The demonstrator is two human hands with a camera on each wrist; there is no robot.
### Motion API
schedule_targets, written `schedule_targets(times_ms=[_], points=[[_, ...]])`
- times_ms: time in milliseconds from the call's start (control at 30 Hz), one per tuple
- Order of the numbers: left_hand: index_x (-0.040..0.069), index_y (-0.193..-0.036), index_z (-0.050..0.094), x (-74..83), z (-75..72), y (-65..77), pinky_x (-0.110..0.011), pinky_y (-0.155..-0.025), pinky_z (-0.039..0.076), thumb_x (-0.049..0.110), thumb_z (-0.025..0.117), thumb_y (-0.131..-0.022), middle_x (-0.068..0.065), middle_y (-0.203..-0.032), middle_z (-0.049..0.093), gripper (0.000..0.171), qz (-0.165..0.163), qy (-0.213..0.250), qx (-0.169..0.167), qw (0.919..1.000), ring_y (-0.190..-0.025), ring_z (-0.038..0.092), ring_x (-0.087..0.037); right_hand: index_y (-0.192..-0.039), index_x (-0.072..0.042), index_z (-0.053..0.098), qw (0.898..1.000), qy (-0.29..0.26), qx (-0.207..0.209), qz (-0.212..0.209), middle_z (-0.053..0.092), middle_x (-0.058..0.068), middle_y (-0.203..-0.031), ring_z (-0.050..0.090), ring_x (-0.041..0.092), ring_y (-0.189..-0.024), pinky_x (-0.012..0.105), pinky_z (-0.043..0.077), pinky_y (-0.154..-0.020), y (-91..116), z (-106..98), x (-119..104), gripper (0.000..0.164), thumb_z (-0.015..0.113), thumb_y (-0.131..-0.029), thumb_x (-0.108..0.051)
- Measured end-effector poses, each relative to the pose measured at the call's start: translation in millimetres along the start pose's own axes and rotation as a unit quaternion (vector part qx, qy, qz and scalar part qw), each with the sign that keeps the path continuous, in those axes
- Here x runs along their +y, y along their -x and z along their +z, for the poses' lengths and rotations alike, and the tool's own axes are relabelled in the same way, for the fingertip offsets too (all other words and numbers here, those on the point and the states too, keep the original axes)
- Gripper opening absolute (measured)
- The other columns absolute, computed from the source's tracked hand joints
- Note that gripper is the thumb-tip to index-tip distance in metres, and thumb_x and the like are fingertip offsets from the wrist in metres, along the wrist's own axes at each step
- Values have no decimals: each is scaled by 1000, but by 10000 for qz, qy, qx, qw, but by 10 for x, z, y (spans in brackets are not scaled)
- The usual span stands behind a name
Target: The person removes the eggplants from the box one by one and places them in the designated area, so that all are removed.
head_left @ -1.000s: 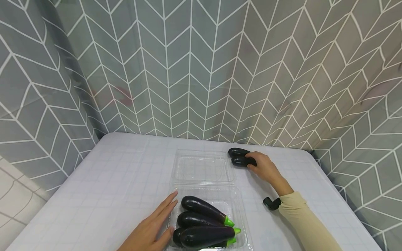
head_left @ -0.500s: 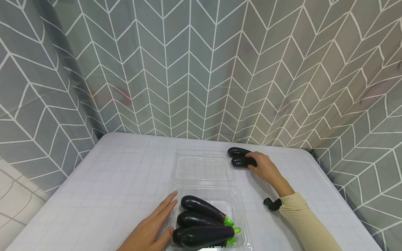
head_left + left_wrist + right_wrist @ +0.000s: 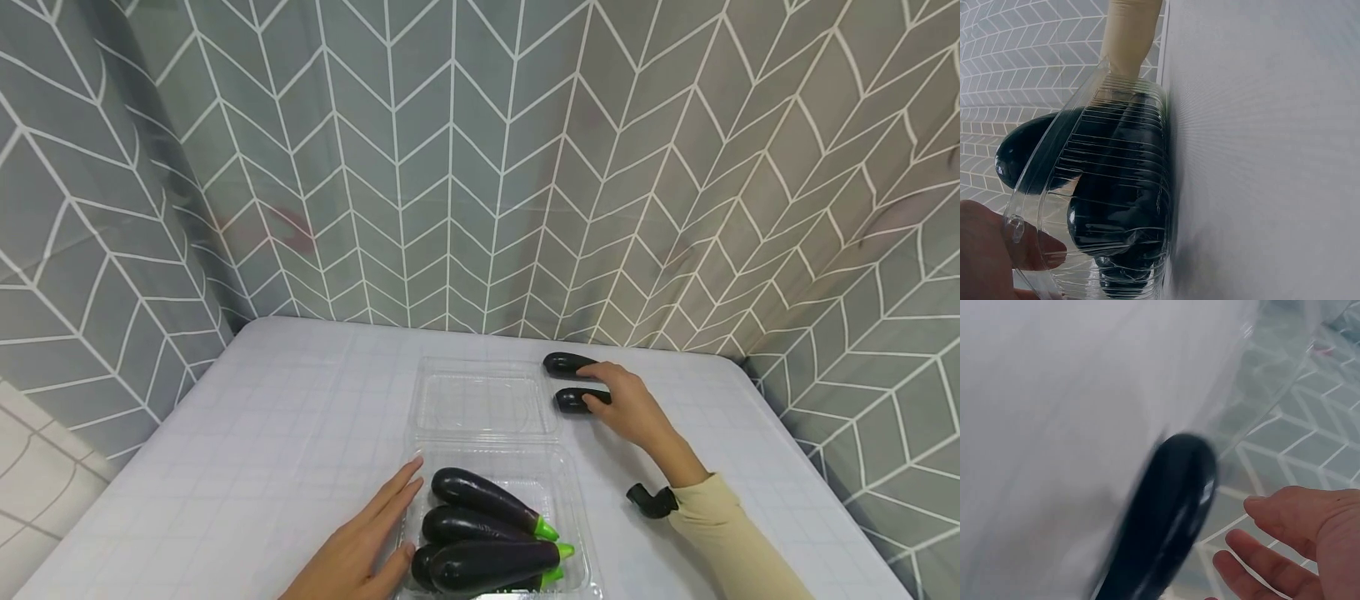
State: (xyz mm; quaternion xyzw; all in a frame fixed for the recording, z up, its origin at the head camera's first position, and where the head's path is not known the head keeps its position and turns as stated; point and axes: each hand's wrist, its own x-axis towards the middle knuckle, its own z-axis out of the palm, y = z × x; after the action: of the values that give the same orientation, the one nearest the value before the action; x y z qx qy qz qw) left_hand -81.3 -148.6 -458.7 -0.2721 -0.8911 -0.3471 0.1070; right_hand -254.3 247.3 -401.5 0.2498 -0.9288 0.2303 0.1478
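Observation:
In the head view, my left hand [image 3: 360, 537] lies with straight fingers along the left rim of a clear plastic clamshell container [image 3: 577, 500]. Its thumb crosses the rim beside several dark eggplants [image 3: 495, 565] with green stem ends. The left wrist view shows the thumb [image 3: 1035, 247] at the clear wall, with eggplants [image 3: 1116, 206] behind it. Farther back, my right hand [image 3: 630, 408] is spread between two more eggplants: its fingers reach over the far eggplant [image 3: 566, 363], its thumb touches the near eggplant [image 3: 573, 401]. In the right wrist view, an eggplant [image 3: 1166, 512] appears beside loosely spread fingers.
The container's lid [image 3: 487, 404] lies folded back flat on the white tablecloth [image 3: 270, 417]. A black angled piece [image 3: 652, 502] sits at the right sleeve cuff [image 3: 693, 492]. A grey curtain [image 3: 480, 167] with white chevron lines hangs behind the table.
The near loose eggplant has shifted toward me, opening a gap between it and the far one. My right thumb has moved the same way, spreading the hand. The left hand stays in place.

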Motion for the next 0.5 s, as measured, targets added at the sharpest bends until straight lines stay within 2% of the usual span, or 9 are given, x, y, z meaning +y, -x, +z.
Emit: schedule_targets(times_ms=[267, 500], points=[[1, -153, 49, 13, -8, 4, -48, -100, 52, 14, 73, -92, 0, -168, 31, 67, -134, -1, -77, 9999, -144, 45, -19, -123, 0, 70, 9967, -244, 221, -735, 69, 15, -125, 61, 37, -122, 56, 50, -99, 78, -16, -402, 37, 81, -87, 2], [1, -153, 49, 30, -19, -3, -49, -101, 51, 14, 72, -92, 1, -169, 31, 67, -187, 9, -124, 9997, -145, 43, -18, -121, -6, 71, 9909, -509, 196, -1233, 70, 4, -121, 65, 26, -117, 47, 56, -92, 200, 5, -761, 37, 82, -86, -2]])
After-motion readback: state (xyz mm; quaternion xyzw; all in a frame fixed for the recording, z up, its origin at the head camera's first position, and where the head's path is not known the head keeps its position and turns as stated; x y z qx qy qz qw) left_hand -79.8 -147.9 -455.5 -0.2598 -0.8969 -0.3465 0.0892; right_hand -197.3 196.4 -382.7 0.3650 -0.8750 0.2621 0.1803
